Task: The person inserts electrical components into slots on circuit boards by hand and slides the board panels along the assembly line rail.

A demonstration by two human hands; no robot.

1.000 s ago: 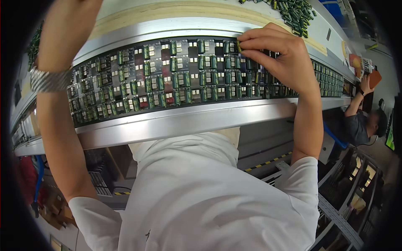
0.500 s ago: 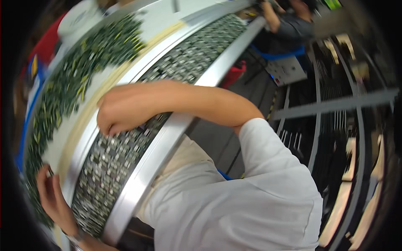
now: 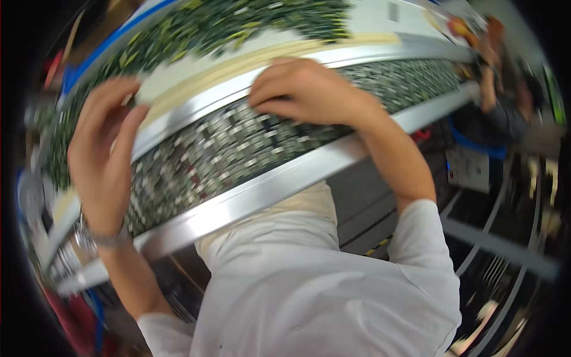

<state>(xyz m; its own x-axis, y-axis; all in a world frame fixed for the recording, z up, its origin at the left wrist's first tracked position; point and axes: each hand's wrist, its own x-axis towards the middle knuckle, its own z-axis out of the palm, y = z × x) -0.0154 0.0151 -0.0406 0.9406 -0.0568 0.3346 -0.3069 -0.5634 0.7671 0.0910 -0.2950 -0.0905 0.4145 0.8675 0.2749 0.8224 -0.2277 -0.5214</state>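
In front of you the tabletop (image 3: 380,15) curves across the scene, pale and white where it shows bare at the far right. Directly on it, along the near side, lies a long tray (image 3: 256,193) with bright metal rails, running from the near left up to the far right. It is packed with rows of small circuit boards (image 3: 226,149), blurred here. Beyond the tray, a loose heap of green boards (image 3: 238,24) covers the far left of the tabletop, just past a cream strip (image 3: 238,59).
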